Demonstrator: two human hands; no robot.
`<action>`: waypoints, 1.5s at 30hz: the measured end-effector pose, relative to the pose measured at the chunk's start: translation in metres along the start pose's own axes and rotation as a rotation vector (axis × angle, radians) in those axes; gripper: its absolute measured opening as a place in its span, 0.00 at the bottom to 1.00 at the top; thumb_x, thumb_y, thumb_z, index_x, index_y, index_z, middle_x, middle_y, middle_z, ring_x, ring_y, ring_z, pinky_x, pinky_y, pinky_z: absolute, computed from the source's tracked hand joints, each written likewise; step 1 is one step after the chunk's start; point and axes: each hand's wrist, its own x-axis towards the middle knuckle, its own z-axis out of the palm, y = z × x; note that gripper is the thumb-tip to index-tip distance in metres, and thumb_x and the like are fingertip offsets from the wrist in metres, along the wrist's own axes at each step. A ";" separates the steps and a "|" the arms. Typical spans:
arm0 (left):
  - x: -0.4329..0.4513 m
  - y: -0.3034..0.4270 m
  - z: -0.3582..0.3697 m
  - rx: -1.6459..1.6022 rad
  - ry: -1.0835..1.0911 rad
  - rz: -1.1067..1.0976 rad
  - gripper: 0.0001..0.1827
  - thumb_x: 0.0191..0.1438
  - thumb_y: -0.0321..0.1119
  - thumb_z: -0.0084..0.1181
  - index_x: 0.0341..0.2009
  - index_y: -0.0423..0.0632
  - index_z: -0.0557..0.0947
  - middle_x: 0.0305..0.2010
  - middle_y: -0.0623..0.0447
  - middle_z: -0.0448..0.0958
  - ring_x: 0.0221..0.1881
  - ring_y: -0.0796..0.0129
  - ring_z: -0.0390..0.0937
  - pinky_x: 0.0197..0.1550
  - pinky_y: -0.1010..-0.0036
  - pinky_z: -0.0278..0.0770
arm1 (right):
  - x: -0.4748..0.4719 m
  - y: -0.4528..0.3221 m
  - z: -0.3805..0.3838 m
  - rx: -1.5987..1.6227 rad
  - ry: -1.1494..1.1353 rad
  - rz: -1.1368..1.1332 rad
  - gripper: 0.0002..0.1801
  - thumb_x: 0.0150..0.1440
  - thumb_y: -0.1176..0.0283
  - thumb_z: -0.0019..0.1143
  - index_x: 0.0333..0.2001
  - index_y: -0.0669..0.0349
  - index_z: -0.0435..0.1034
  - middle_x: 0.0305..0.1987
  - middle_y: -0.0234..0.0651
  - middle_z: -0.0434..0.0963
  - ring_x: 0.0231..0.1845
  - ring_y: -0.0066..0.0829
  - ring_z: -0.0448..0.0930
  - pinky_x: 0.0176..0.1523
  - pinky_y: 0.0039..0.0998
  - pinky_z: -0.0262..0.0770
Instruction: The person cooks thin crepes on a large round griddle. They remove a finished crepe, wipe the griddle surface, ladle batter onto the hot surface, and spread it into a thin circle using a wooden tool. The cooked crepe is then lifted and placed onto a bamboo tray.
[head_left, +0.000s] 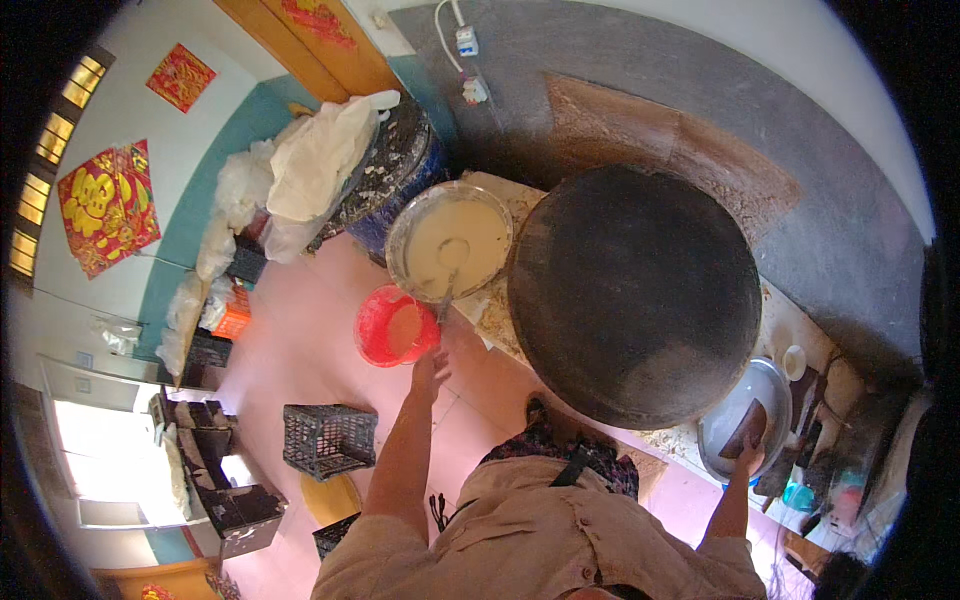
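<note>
My left hand (430, 375) is extended beside the rim of a red plastic bucket (373, 330), close to a ladle's handle (448, 300). Whether its fingers grip anything is unclear. The ladle's bowl sits in pale batter inside a large round basin (395, 259). At the right, my right hand (750, 456) grips a brown, curved-edged flat scraper (744, 431) over a grey metal basin (739, 397). Between the two basins lies a large, round, dark griddle (637, 300) with a bare surface.
The griddle stands on a stained counter (491, 315) against the wall. A white cup (793, 361) is beside the grey basin. Black plastic crate (330, 441) and yellow stool (330, 499) stand on the pink tiled floor. A blue drum (397, 202) is behind the batter basin.
</note>
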 end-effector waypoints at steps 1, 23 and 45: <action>0.021 0.007 0.007 -0.131 -0.071 -0.035 0.20 0.54 0.51 0.48 0.45 0.53 0.72 0.42 0.54 0.73 0.42 0.65 0.67 0.45 0.61 0.69 | -0.003 -0.013 -0.012 -0.105 -0.008 0.029 0.27 0.46 0.67 0.62 0.48 0.71 0.68 0.47 0.48 0.74 0.46 0.40 0.74 0.52 0.33 0.68; 0.092 0.152 0.045 0.922 0.023 0.714 0.18 0.52 0.28 0.45 0.49 0.46 0.65 0.31 0.34 0.74 0.32 0.41 0.74 0.34 0.57 0.72 | -0.018 -0.095 -0.024 -0.425 -0.020 -0.018 0.32 0.47 0.60 0.60 0.46 0.79 0.65 0.47 0.53 0.72 0.47 0.41 0.72 0.53 0.34 0.64; 0.219 0.076 0.085 -0.199 -0.261 -0.167 0.07 0.54 0.34 0.46 0.28 0.50 0.63 0.18 0.56 0.63 0.14 0.71 0.60 0.13 0.75 0.62 | -0.005 -0.147 -0.006 -0.533 -0.142 -0.073 0.32 0.46 0.65 0.62 0.52 0.71 0.63 0.52 0.51 0.69 0.51 0.45 0.70 0.55 0.38 0.64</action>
